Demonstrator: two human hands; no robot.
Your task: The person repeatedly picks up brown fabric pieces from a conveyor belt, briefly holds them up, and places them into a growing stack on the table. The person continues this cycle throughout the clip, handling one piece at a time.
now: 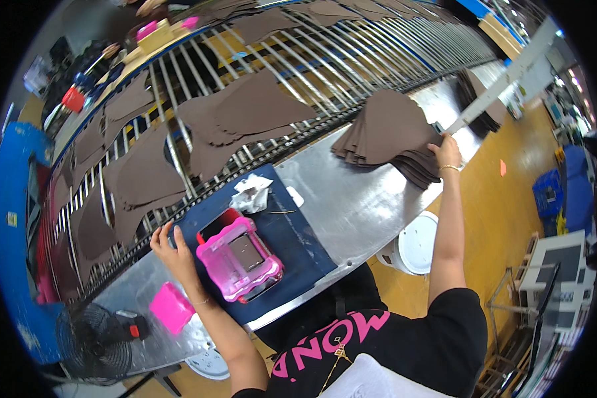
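Observation:
My right hand reaches out to the edge of a fanned stack of brown flat cut pieces on the metal table. Its thumb lies on the edge and the fingers are bent, closed on a brown piece; the fingertips are partly hidden. A smaller brown stack lies just below it. My left hand is held over the table's left side with fingers spread, holding nothing. Close to it stands a pink scallop-edged basket on a dark blue mat. A bright pink flat block lies nearer to me.
A roller conveyor carrying more brown pieces runs behind the metal table. Crumpled white paper lies on the mat. A black fan stands at left, a white bucket below the table, a white post at right.

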